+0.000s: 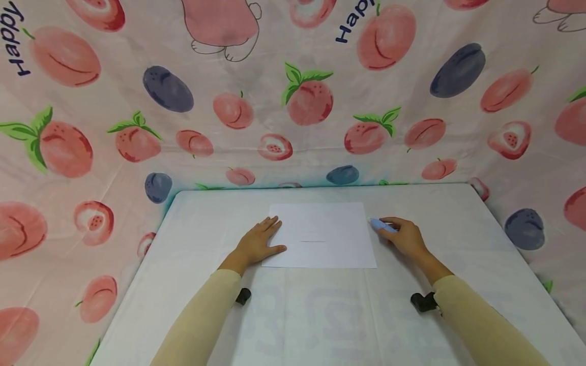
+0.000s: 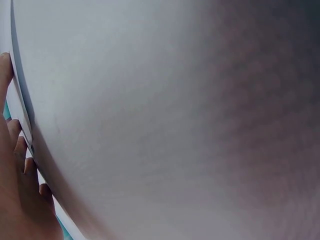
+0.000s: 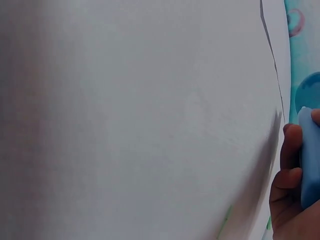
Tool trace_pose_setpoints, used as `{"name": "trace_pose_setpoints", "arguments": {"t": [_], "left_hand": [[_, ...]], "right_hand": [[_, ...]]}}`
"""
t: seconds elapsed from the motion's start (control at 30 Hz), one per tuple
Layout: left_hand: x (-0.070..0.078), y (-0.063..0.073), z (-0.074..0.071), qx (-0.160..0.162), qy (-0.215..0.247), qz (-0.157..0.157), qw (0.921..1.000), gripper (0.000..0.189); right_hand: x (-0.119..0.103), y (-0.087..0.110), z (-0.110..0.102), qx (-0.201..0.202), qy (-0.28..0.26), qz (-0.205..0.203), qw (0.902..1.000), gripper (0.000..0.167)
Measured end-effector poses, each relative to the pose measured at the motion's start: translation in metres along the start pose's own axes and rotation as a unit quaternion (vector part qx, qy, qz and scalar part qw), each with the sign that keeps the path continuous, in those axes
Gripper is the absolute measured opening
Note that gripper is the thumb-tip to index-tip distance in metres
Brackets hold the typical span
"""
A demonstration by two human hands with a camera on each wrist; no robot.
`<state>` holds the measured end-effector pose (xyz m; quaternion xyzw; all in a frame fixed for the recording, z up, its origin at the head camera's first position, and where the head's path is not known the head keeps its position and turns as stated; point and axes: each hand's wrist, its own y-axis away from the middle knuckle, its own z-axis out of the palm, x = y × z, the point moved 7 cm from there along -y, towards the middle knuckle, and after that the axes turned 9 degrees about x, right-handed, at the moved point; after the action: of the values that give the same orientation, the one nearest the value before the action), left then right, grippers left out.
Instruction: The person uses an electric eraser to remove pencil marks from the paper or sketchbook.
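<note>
A white sheet of paper (image 1: 341, 223) lies flat on the table, with a short thin dark line (image 1: 313, 241) near its middle. My left hand (image 1: 258, 241) rests on the sheet's left edge, fingers extended and thumb spread apart. Just right of the sheet, my right hand (image 1: 405, 236) holds a light-blue, thick pen-like thing (image 1: 383, 225) between thumb and fingers. Its small pale tip points toward the paper's right edge. In the right wrist view its blue body (image 3: 311, 160) shows at the right border; its exact kind is unclear. Part of the left hand (image 2: 20, 195) appears in the left wrist view.
A white-covered table (image 1: 329, 315) spreads beneath both arms. Behind it and along its sides hangs a pink cloth (image 1: 256, 76) printed with fruit. Small black devices show at the left wrist (image 1: 243, 296) and the right wrist (image 1: 423, 302), beside the sleeves.
</note>
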<state>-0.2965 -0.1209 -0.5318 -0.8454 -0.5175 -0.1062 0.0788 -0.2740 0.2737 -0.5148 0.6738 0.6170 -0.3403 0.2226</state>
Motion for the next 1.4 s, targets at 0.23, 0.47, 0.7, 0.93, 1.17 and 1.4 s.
{"name": "trace_pose_setpoints", "arguments": {"t": [0.23, 0.47, 0.7, 0.93, 1.17, 1.4], "left_hand": [[-0.003, -0.001, 0.002, 0.002, -0.001, 0.0, 1.0, 0.086], [-0.003, -0.002, 0.003, -0.003, 0.003, -0.002, 1.0, 0.085], [-0.006, -0.003, 0.007, -0.009, -0.005, -0.002, 0.9999, 0.087], [-0.006, -0.003, 0.006, -0.012, -0.01, -0.005, 0.9999, 0.086], [-0.001, -0.002, 0.0, 0.001, -0.006, 0.004, 1.0, 0.085], [0.005, -0.001, -0.005, 0.017, -0.014, 0.022, 0.9995, 0.083]], "right_hand": [[-0.002, 0.0, 0.004, -0.011, -0.015, 0.009, 0.9998, 0.044], [-0.003, 0.001, 0.006, -0.018, -0.026, 0.013, 0.9994, 0.046], [-0.008, 0.001, 0.009, -0.033, -0.055, -0.001, 0.9979, 0.047], [-0.013, 0.002, 0.011, -0.058, -0.069, -0.018, 0.9957, 0.043], [-0.014, 0.004, 0.012, -0.075, -0.074, -0.018, 0.9943, 0.043], [-0.011, 0.004, 0.017, -0.083, -0.089, -0.01, 0.9924, 0.042]]}}
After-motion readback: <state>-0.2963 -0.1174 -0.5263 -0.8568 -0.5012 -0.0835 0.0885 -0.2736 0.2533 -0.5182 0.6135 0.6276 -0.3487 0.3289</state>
